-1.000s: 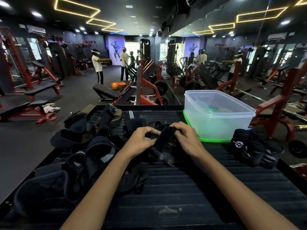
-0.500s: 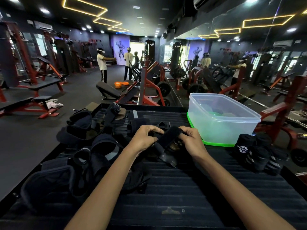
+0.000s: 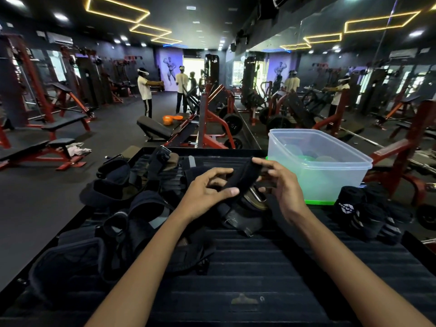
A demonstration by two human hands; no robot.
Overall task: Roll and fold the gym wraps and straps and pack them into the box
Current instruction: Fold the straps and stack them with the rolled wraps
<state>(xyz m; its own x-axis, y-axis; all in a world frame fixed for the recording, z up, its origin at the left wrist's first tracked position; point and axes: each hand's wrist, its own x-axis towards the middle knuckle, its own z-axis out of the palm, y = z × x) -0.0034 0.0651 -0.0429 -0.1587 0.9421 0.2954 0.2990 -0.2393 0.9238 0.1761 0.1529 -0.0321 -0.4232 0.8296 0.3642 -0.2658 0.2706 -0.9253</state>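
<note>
So my left hand and right hand pinch this floppy black strap by its ends, seems light.

Head-height, forward-down, apparently close.

**Two bare forearms and hands, nothing worn**

Two forearms are seen from the lower edge of the view up to the hands. No sleeve is visible on either one; both are bare from the frame edge to the wrist. The left hand and the right hand are uncovered, with short nails. The rest of the body is not shown.
</note>
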